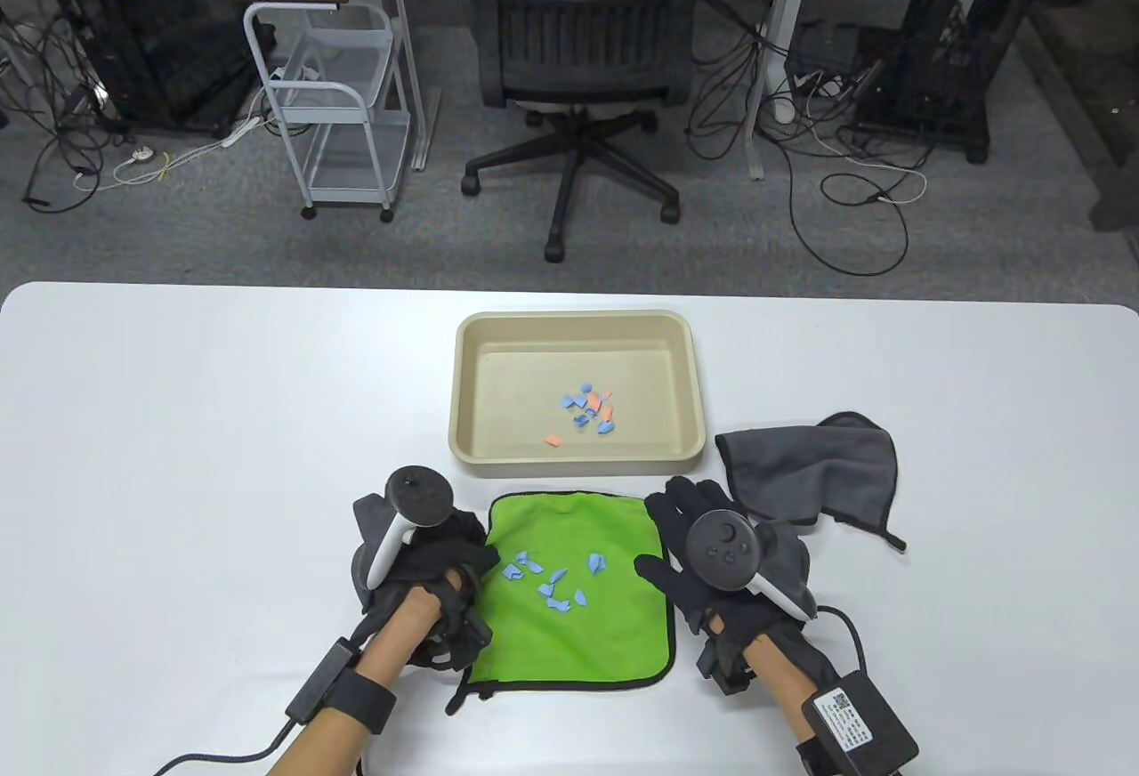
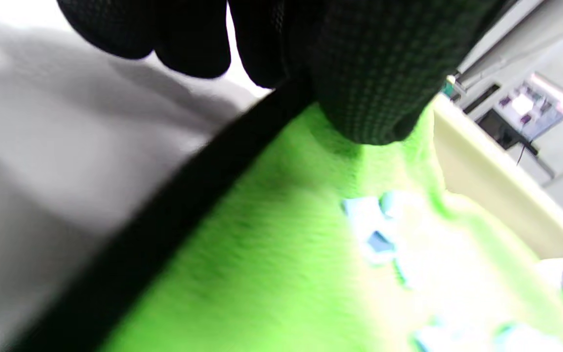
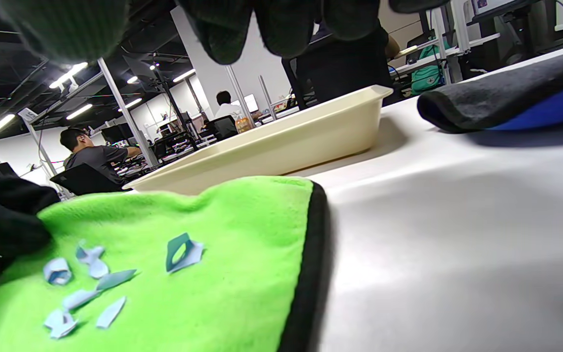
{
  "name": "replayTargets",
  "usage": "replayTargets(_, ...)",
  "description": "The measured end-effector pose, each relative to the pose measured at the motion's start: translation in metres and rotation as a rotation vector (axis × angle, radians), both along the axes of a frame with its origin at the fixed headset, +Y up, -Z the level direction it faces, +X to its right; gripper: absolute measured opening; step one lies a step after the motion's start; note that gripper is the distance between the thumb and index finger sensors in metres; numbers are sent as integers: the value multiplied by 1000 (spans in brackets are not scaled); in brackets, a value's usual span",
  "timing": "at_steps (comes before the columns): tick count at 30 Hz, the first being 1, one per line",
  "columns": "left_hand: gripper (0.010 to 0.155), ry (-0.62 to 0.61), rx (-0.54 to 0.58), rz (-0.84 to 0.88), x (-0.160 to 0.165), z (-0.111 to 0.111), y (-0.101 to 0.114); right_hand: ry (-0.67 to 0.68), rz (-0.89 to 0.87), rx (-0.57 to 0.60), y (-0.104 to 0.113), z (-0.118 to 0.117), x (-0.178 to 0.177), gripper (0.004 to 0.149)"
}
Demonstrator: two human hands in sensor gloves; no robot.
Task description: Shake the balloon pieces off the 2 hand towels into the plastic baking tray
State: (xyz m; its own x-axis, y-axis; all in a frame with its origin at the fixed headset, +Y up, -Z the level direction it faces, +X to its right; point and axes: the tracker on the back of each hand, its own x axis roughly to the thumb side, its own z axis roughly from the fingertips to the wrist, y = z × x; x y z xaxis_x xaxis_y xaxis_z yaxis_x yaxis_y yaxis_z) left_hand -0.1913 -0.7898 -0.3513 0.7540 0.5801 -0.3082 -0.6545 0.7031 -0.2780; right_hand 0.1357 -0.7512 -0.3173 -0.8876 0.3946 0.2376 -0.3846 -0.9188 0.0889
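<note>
A green hand towel [image 1: 614, 625] with a black hem lies flat near the table's front edge, with several pale blue balloon pieces [image 1: 547, 582] on it. My left hand [image 1: 463, 567] is at its left edge: the thumb [image 2: 369, 98] lies on the green cloth [image 2: 271, 254] just inside the hem, with the fingers [image 2: 188, 39] curled on the hem's outer side. My right hand [image 1: 685, 513] hovers by the towel's right edge, fingers [image 3: 271, 29] straight and spread, holding nothing. Just behind the towel stands the beige plastic tray [image 1: 472, 384], which holds blue and orange pieces [image 1: 589, 409]. A grey towel [image 1: 810, 469] lies crumpled at the right.
White table top surrounds the towels. Beyond the table's far edge stand a black office chair [image 1: 578, 55], a white wire cart [image 1: 329, 100], computer cases and loose floor cables. In the right wrist view, people [image 3: 91, 151] sit at desks in the background.
</note>
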Motion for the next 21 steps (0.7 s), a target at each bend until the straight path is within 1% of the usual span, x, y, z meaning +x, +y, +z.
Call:
replayTargets(4, 37, -16, -10, -16, 2, 4, 5, -32, 15, 0, -2, -3, 3, 73)
replayTargets(7, 36, -29, -13, -48, 3, 5, 5, -69, 34, 5, -1, -5, 5, 72)
replayTargets(8, 36, -31, -18, -58, 3, 5, 5, -100, 47, 2, -1, -7, 6, 72)
replayTargets(11, 36, -46, -19, -97, 3, 4, 6, -171, 52, -49, -5, -14, 7, 72)
replayTargets(14, 36, -61, -19, -135, 3, 2, 6, -222, 57, -131, -15, -21, 3, 73)
replayTargets(18, 37, -77, -34, -148, 4, -1, 4, -261, 162, -210, -26, -31, -6, 76)
replayTargets(20, 37, -78, -36, -149, 4, -1, 2, -274, 183, -234, -35, -37, -12, 78)
replayTargets(21, 36, -85, -45, -156, 4, -2, 1, -283, 189, -267, -40, -40, -15, 80)
